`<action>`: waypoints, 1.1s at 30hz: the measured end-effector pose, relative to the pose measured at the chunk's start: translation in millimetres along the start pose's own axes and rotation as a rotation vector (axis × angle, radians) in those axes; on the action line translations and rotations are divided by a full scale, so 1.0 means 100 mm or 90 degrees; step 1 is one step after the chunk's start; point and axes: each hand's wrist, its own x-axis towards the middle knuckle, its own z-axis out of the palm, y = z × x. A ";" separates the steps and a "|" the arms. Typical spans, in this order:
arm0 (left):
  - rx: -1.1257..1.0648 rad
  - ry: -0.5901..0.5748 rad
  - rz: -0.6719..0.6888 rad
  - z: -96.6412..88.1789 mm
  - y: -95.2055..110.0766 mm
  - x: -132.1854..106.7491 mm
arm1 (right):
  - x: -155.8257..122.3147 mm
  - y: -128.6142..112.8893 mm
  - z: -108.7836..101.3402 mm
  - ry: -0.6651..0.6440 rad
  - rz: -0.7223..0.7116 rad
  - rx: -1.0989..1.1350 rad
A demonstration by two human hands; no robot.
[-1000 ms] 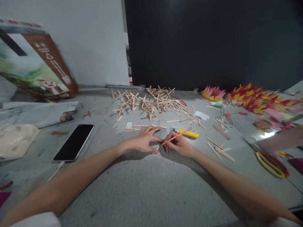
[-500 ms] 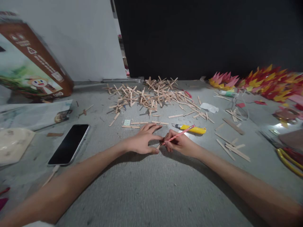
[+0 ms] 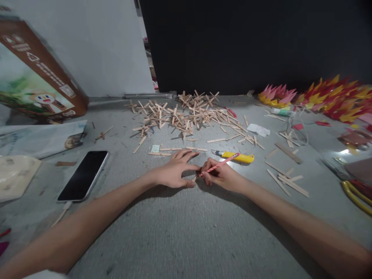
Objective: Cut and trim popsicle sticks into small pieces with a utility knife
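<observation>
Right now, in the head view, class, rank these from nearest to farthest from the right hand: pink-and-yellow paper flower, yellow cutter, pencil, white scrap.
From the right hand:
1. Pencil: gripped in it.
2. Yellow cutter: just beyond, slightly right.
3. White scrap: farther forward, right.
4. Pink-and-yellow paper flower: farthest, forward and right.

Wooden stick [image 3: 195,178] partly behind hands [image 3: 176,173]

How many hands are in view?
2: the left hand, spread on the table; the right hand, just beside it, holding the pencil. No others show.
</observation>
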 end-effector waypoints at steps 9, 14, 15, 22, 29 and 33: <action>-0.022 -0.004 0.007 -0.01 0.01 -0.01 | -0.01 0.00 -0.01 0.007 -0.004 -0.011; -0.030 0.005 0.008 -0.02 0.01 0.00 | -0.01 -0.02 0.00 -0.012 -0.005 0.007; -0.033 0.012 0.010 -0.01 0.01 0.00 | -0.01 -0.03 0.00 -0.005 -0.003 0.017; -0.011 0.147 -0.002 0.17 0.04 -0.01 | -0.13 -0.24 -0.19 0.032 -0.126 -0.303; -0.046 0.209 -0.016 0.24 0.05 0.02 | -0.33 -0.38 -0.36 -0.096 -0.202 -0.657; -0.119 0.251 -0.023 0.27 0.01 0.05 | -0.34 -0.29 -0.72 0.072 -0.091 -0.710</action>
